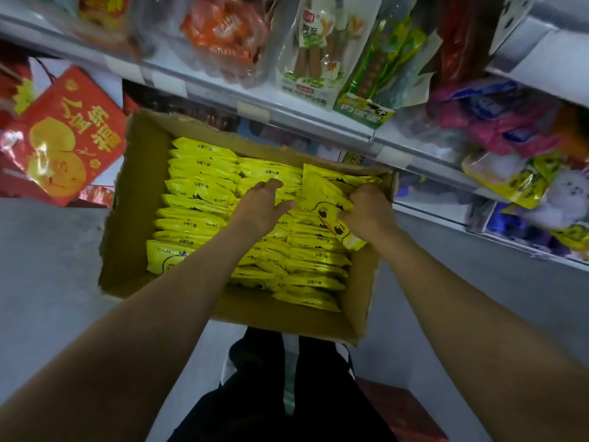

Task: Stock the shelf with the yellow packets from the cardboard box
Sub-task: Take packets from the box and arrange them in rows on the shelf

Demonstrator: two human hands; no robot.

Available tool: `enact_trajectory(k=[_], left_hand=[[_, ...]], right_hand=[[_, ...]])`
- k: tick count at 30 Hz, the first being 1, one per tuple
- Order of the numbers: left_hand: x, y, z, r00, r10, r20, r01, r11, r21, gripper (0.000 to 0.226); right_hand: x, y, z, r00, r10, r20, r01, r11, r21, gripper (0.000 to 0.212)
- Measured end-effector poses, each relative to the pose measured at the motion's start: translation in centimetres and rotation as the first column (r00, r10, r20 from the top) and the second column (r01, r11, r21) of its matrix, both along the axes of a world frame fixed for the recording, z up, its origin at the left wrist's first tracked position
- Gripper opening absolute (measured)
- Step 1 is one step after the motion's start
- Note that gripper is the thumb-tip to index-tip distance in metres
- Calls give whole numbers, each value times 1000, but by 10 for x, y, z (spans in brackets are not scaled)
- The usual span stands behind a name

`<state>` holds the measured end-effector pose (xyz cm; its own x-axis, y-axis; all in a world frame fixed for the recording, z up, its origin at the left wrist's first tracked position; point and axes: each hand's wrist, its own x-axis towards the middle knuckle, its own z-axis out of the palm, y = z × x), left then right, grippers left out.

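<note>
Box: open brown cardboard box [140,199] on the grey floor [47,282], just below the front edge of the white metal shelf [287,113], flaps up
Packets: flat yellow plastic packets [197,189] with dark print, standing on edge in rows that fill most of the box; bare cardboard shows along the left wall and near side
Lifted packet: one yellow packet with a cartoon duck face [322,202], tilted up above the rows at the right end of the box
Right hand: right hand [369,208] has its fingers curled round the right edge of the duck packet, gripping it
Left hand: left hand [261,205] lies palm down on the packets at the middle of the box, fingers fairly straight and spread, thumb tip at the left edge of the duck packet
Shelf goods: orange, green and clear snack bags [312,49] on the shelf above; more yellow bags [522,183] lower right
Left side: red bag with gold print [70,135] beside the box
</note>
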<state>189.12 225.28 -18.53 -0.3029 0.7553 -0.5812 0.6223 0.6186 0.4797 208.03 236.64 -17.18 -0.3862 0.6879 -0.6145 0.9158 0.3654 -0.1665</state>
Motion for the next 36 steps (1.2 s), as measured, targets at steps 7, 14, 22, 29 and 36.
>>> enact_trajectory(k=[7, 14, 22, 29, 36], left_hand=[[21, 17, -16, 928, 253, 273, -269, 963, 19, 65], [49, 38, -28, 766, 442, 467, -506, 863, 15, 86], [70, 23, -35, 765, 464, 446, -499, 865, -44, 44], [73, -5, -28, 710, 501, 495, -537, 840, -79, 21], [67, -37, 0, 659, 495, 566, -530, 840, -118, 23]], right_hand=[[39, 24, 47, 785, -460, -415, 362, 884, -295, 34], [62, 36, 46, 351, -769, -534, 603, 622, -500, 15], [55, 28, 34, 337, -776, -533, 625, 608, -490, 24], [55, 17, 39, 347, -779, -522, 637, 604, -479, 32], [55, -5, 62, 291, -779, -556, 630, 593, -501, 29]])
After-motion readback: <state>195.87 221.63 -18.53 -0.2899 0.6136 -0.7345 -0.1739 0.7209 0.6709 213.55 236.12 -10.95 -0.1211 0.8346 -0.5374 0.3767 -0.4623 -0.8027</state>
